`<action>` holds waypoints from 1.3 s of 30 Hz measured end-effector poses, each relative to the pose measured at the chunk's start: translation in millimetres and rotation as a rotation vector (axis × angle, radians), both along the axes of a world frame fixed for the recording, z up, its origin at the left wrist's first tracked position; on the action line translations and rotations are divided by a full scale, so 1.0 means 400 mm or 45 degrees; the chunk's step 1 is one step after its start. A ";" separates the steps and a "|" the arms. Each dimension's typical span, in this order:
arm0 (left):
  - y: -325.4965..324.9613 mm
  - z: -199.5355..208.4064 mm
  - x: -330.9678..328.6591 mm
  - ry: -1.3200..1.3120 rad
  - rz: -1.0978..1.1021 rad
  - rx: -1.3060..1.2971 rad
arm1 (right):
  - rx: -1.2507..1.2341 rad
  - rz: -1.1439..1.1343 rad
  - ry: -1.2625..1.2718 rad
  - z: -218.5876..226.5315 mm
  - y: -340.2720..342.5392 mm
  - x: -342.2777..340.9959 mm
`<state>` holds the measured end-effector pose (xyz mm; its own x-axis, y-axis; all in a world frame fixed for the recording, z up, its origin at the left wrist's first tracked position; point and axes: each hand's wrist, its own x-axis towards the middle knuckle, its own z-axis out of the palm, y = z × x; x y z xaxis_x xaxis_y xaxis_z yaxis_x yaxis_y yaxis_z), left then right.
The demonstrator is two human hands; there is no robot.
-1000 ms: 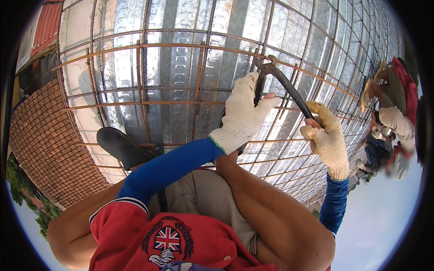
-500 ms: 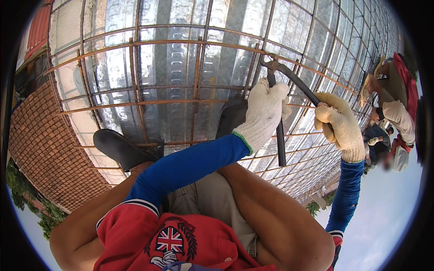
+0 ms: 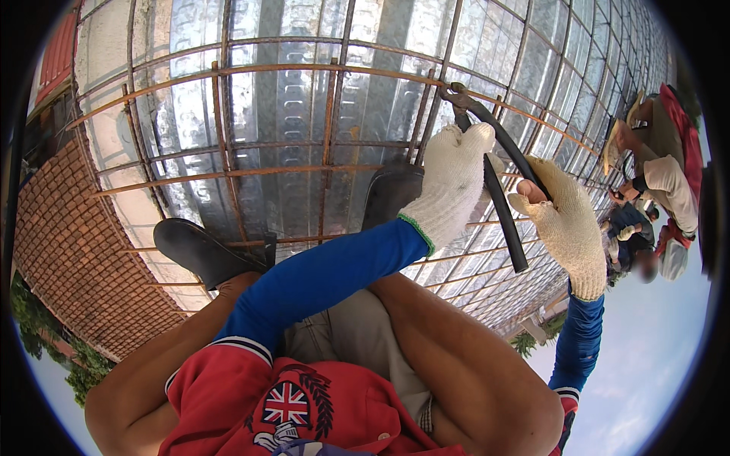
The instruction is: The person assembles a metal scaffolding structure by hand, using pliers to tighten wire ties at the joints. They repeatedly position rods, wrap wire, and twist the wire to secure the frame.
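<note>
Ribbed metal decking (image 3: 281, 106) fills the upper middle of the frame, overlaid by a rebar mesh (image 3: 281, 66) that sits a touch farther left than half a second ago. A reddish-brown tiled surface (image 3: 76, 251) lies at the left. Two black boots, one left of centre (image 3: 209, 251) and one at centre (image 3: 391, 190), rest in nearly the same spots as before.

Right of centre, the long-handled black pincers (image 3: 504, 213) have changed most: their handles now stand closer together, the free end of the left one having swung rightward. The gloved left hand (image 3: 456, 163) has shifted slightly up; its fingers are curled around the left handle, which runs behind the glove and emerges below it. The gloved right hand (image 3: 566, 220) has dropped a little, its fingers wrapped about the lower end of the other handle, a bare fingertip (image 3: 532, 190) showing. The tool's head (image 3: 456, 95) lies above both hands, beside a bar crossing; whether it bites anything, I cannot tell.
</note>
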<state>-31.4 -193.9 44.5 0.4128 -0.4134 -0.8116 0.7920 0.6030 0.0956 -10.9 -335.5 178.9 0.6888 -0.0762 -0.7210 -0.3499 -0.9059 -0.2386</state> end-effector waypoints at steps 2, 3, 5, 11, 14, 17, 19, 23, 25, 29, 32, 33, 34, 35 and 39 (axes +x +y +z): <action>0.004 0.001 0.003 0.027 0.005 0.006 | -0.013 0.122 0.005 0.031 0.053 0.005; 0.005 -0.001 0.002 0.025 0.007 0.006 | -0.022 0.184 0.006 0.044 0.079 0.011; 0.010 -0.003 0.000 0.025 -0.011 0.003 | -0.054 0.429 -0.029 0.038 0.089 0.010; -0.001 -0.028 -0.004 -0.071 -0.117 -0.001 | -0.227 0.517 0.078 0.035 0.092 0.004; -0.019 -0.012 0.009 -0.075 -0.129 0.057 | -0.310 0.630 -0.064 0.008 0.064 -0.032; -0.035 -0.007 0.006 -0.046 -0.083 0.034 | -0.517 0.637 -0.067 -0.019 0.081 -0.047; -0.036 -0.009 0.000 -0.078 -0.112 0.044 | -0.598 0.718 -0.098 -0.033 0.084 -0.056; -0.020 -0.026 -0.022 -0.251 -0.227 0.283 | -0.614 0.694 -0.029 -0.049 0.053 -0.074; -0.015 -0.049 -0.033 -0.297 -0.211 0.412 | -0.588 0.667 0.002 -0.043 0.039 -0.071; -0.016 -0.103 -0.019 -0.290 -0.295 0.445 | -0.317 0.518 0.073 -0.019 0.037 -0.040; -0.039 -0.068 -0.029 -0.056 -0.112 0.078 | -0.090 0.425 0.040 -0.029 0.017 -0.034; -0.046 -0.059 -0.035 -0.063 -0.101 0.131 | -0.041 0.106 0.240 -0.022 0.022 -0.019; -0.047 -0.054 -0.047 -0.062 -0.095 0.188 | 0.013 -0.219 0.446 -0.009 0.047 0.007; -0.048 -0.051 -0.055 -0.060 -0.090 0.246 | 0.066 -0.544 0.652 -0.006 0.060 0.021; -0.057 -0.048 -0.061 -0.047 -0.032 0.172 | 0.270 -0.628 0.594 -0.045 0.000 -0.017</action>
<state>-55.8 -216.6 25.1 0.4342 -0.3119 -0.8451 0.8010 0.5628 0.2039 -17.6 -335.6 160.9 0.2258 -0.1247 -0.9662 -0.8158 -0.5663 -0.1175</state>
